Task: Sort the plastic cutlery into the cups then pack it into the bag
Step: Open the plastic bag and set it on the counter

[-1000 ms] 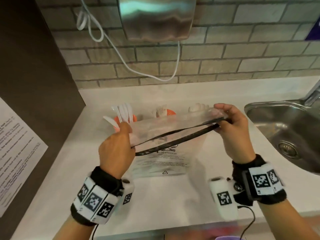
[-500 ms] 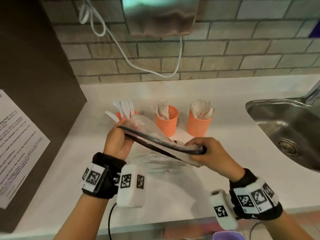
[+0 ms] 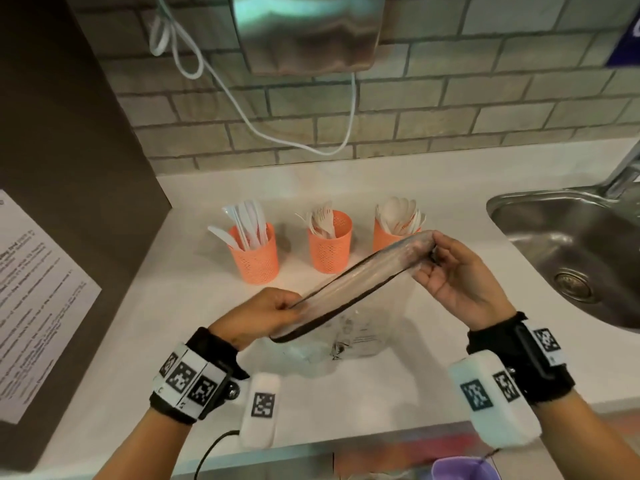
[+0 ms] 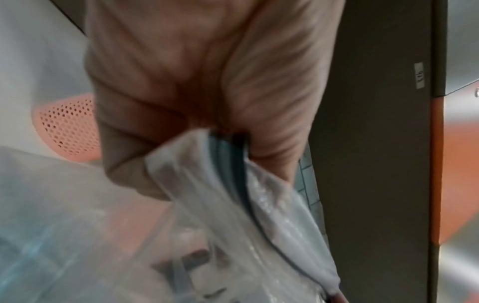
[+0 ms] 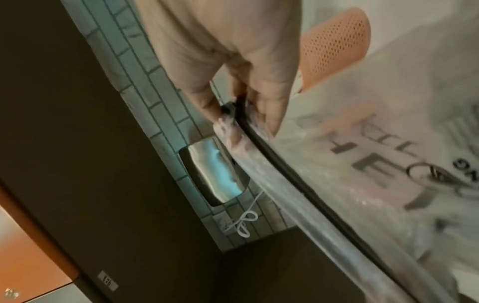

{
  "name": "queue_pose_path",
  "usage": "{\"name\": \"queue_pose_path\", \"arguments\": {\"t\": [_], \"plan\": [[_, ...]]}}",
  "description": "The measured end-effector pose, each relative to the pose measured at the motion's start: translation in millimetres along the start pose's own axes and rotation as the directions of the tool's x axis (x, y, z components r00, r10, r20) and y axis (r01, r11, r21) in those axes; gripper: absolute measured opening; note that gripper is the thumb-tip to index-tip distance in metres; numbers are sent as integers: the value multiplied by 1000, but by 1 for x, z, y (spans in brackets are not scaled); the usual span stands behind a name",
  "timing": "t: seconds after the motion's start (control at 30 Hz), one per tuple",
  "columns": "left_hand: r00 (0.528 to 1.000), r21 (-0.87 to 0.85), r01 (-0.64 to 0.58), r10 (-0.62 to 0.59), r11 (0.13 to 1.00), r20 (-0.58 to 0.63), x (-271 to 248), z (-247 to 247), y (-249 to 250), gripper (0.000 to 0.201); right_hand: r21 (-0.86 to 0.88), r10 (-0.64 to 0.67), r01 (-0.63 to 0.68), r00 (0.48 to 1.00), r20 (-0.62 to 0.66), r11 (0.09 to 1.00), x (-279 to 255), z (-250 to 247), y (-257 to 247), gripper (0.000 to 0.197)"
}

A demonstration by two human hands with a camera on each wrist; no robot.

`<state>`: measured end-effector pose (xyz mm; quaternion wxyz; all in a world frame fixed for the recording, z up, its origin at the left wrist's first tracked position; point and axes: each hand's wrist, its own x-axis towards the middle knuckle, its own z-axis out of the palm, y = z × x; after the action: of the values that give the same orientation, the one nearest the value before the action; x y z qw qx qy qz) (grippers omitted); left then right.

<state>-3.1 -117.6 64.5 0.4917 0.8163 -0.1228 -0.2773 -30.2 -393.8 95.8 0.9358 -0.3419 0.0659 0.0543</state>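
Left hand (image 3: 258, 315) and right hand (image 3: 453, 271) each pinch an end of the zip-top bag (image 3: 349, 292), holding its mouth open above the counter (image 3: 346, 403), likely for packing; sorted cutlery stands in 3 orange cups (image 3: 330, 245) behind.

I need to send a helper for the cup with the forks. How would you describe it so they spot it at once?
On the white counter left of the steel sink, three orange mesh cups stand in a row below the brick wall. Take the middle cup: its cutlery has tines, while its neighbours hold knives and spoons.
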Motion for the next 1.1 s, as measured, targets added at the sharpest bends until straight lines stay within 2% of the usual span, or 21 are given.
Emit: {"name": "queue_pose_path", "arguments": {"t": [0.07, 0.1, 0.13, 0.17, 0.23, 0.33, 0.4, 0.47, 0.53, 0.6, 0.67, 0.7, 0.73, 0.77, 0.8, 0.83, 0.87, 0.9, 0.97, 1.03, 1.1], "plan": [[998, 69, 39, -41, 997, 40, -1, 6, -2, 28, 107, 2, -4, 1000, 18, 994, 1, 8, 7, 45], [998, 71, 52, -55, 996, 34, -1, 8, -3, 28, 107, -9, 8, 1000, 11, 994, 2, 11, 9, 34], [998, 29, 63, -64, 998, 17, -2, 9, -2, 28, 99, -15, 17, 1000, -12, 995, 1, 15, 9, 18], [998, -57, 67, -68, 996, -17, -3, 7, -3, 26, 68, -27, 28, 1000, -16, 997, 1, 16, 9, 16], [990, -334, 57, -97, 941, -104, -5, 2, -4, 16, -221, -27, 22, 999, -20, 975, -4, 11, 6, 33], [972, -651, -42, -121, 758, -203, -4, -7, -5, 18, -680, -33, 82, 996, 85, 729, -16, -4, 7, 26], [969, -775, -85, -131, 626, -212, -3, -7, -2, 19, -798, 75, 71, 987, 144, 599, -21, -13, 11, 18], [973, -866, -95, -138, 491, -186, 0, -2, 2, 27, -897, 245, 49, 954, 172, 440, -26, -19, 20, 44], [980, -916, -83, -134, 392, -146, 2, 7, 7, 32, -956, 393, 49, 904, 165, 288, -32, -17, 32, 47], [984, -944, -57, -143, 324, -109, 6, 14, 7, 42, -975, 480, 26, 867, 131, 220, -32, -17, 40, 36], [981, -971, -41, -173, 235, -83, 9, 15, 7, 42, -965, 509, -22, 853, 119, 262, -29, -17, 41, 33], [981, -965, -38, -176, 259, -85, 9, 12, 6, 34, -937, 501, -60, 856, 129, 344, -27, -16, 39, 28], [978, -937, -35, -181, 349, -104, 8, 8, 4, 25, -878, 475, -113, 869, 139, 464, -25, -17, 35, 19], [972, -871, -30, -190, 491, -140, 6, 4, -1, 21, -774, 435, -175, 890, 140, 608, -23, -17, 30, 12], [970, -758, -12, -178, 652, -168, 4, 2, -6, 19, -621, 384, -221, 913, 139, 752, -18, -21, 26, 18], [974, -606, 15, -148, 795, -170, 2, 1, -11, 18, -454, 341, -248, 931, 135, 856, -12, -26, 22, 29], [985, -448, 47, -114, 893, -126, -2, 3, -12, 22, -303, 295, -247, 947, 126, 921, -6, -30, 21, 37], [995, -318, 74, -92, 945, -42, -7, 6, -13, 30, -182, 261, -238, 959, 114, 954, -2, -31, 22, 40], [987, -189, 88, -59, 978, 152, -13, 14, -13, 38, -32, 229, -227, 969, 90, 973, 5, -28, 28, 40], [963, -233, 71, -6, 970, 269, -13, 20, -21, 42, 90, 217, -226, 971, 99, 970, 11, -27, 37, 41], [957, -309, 47, 46, 950, 285, -10, 21, -36, 46, 176, 227, -241, 969, 98, 954, 16, -30, 43, 44]]}}
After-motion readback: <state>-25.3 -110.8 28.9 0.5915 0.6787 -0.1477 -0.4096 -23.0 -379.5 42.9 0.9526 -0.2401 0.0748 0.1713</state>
